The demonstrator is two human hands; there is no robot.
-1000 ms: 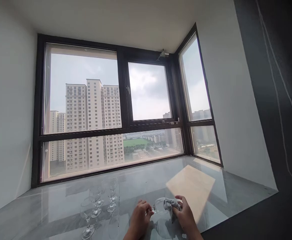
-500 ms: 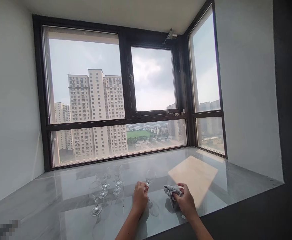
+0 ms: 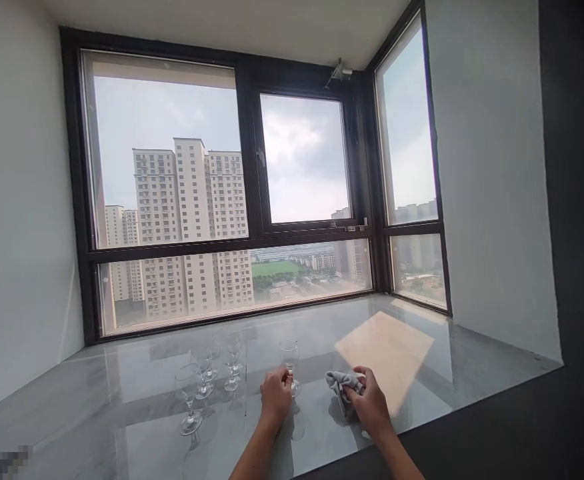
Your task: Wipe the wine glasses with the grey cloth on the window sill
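Note:
My left hand (image 3: 275,398) is closed around the stem of a clear wine glass (image 3: 289,357), which stands upright on the glossy grey stone sill (image 3: 422,393). To its right, my right hand (image 3: 371,405) grips a crumpled grey cloth (image 3: 341,383) just above the sill. Several more clear wine glasses (image 3: 207,377) stand in a group to the left of my left hand, the nearest one (image 3: 188,400) closest to the front.
A large dark-framed bay window (image 3: 252,200) closes off the back and right of the sill. White walls stand on both sides. A patch of sunlight (image 3: 385,357) lies on the sill to the right of my hands.
The glass was held on its side between both hands with the cloth in its bowl. My left hand has since stood it upright on the sill, and my right hand drew the cloth away.

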